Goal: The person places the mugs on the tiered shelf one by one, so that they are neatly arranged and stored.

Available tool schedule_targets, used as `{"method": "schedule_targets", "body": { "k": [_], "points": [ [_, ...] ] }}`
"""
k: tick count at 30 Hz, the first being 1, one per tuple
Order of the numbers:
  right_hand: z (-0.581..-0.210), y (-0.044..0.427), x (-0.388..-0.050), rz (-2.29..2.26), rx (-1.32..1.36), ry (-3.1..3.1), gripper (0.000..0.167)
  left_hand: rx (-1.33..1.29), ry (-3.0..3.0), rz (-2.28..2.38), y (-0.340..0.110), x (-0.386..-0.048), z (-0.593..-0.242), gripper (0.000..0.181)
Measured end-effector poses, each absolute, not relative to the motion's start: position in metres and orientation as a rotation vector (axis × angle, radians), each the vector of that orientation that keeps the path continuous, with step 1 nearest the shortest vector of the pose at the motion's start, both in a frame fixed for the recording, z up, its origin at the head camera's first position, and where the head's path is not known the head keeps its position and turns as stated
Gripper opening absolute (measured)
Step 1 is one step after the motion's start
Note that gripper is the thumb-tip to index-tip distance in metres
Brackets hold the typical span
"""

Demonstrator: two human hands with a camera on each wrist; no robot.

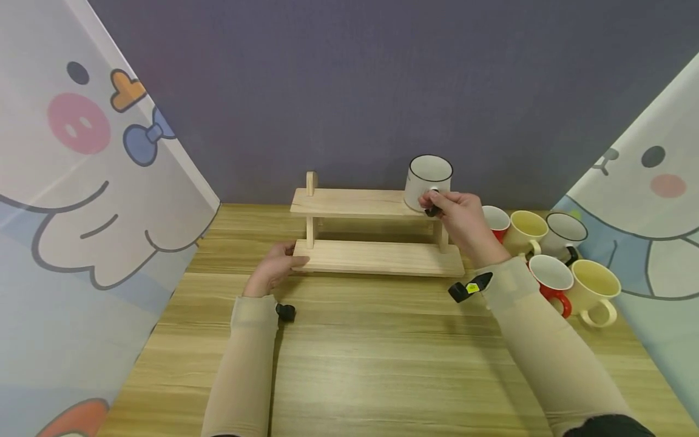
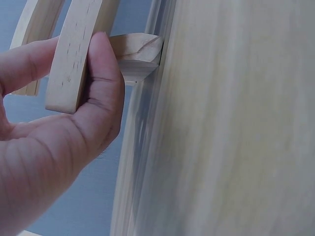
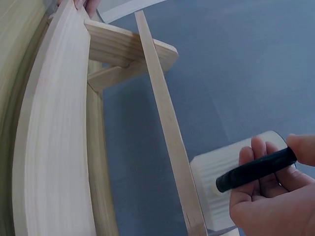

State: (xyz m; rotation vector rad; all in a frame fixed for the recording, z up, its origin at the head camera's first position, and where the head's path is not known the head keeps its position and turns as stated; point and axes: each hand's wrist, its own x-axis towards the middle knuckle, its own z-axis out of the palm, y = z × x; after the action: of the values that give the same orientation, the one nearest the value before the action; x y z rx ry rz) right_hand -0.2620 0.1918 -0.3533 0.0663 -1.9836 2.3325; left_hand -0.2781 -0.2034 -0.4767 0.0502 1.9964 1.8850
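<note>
A two-tier wooden shelf (image 1: 377, 258) stands at the back of the table. My left hand (image 1: 275, 267) grips the left end of its lower board; in the left wrist view, thumb and fingers lie on both faces of that board (image 2: 69, 64). On the right end of the upper board (image 1: 349, 202) sits a white mug (image 1: 428, 176) with a black rim, upright. By its black handle (image 3: 256, 169) my right hand (image 1: 461, 218) holds this mug, the fingers curled round the handle. In the right wrist view, the mug's side meets the upper board.
Several mugs stand close together at the right: red-and-white mugs (image 1: 550, 273), yellow mugs (image 1: 597, 285) and a white one with a black rim (image 1: 565, 233). Behind the shelf rises a dark grey panel (image 1: 349, 91). Printed panels (image 1: 65, 200) flank the wooden table (image 1: 371, 352).
</note>
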Motion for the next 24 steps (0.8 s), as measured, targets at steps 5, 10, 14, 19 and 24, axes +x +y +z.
{"method": "schedule_targets", "body": {
  "k": [5, 10, 14, 19, 24],
  "points": [
    [-0.353, 0.195, -0.263, 2.377, 0.102, -1.979, 0.024, 0.052, 2.013, 1.871, -0.204, -0.277, -0.475, 0.076],
    [-0.354, 0.198, -0.262, 2.375, 0.122, -1.976, 0.031, 0.059, 2.012, 1.876, -0.204, -0.276, -0.475, 0.074],
    [-0.355, 0.2, -0.26, 2.359, 0.115, -1.967, 0.035, 0.048, 2.01, 1.881, -0.202, -0.275, -0.475, 0.075],
    [-0.354, 0.206, -0.256, 2.339, 0.086, -1.99, 0.034, 0.042, 1.998, 1.891, -0.202, -0.275, -0.474, 0.076],
    [-0.351, 0.214, -0.248, 2.306, 0.027, -2.019, 0.04, 0.051, 2.019, 1.872, -0.203, -0.274, -0.473, 0.074]
  ]
}}
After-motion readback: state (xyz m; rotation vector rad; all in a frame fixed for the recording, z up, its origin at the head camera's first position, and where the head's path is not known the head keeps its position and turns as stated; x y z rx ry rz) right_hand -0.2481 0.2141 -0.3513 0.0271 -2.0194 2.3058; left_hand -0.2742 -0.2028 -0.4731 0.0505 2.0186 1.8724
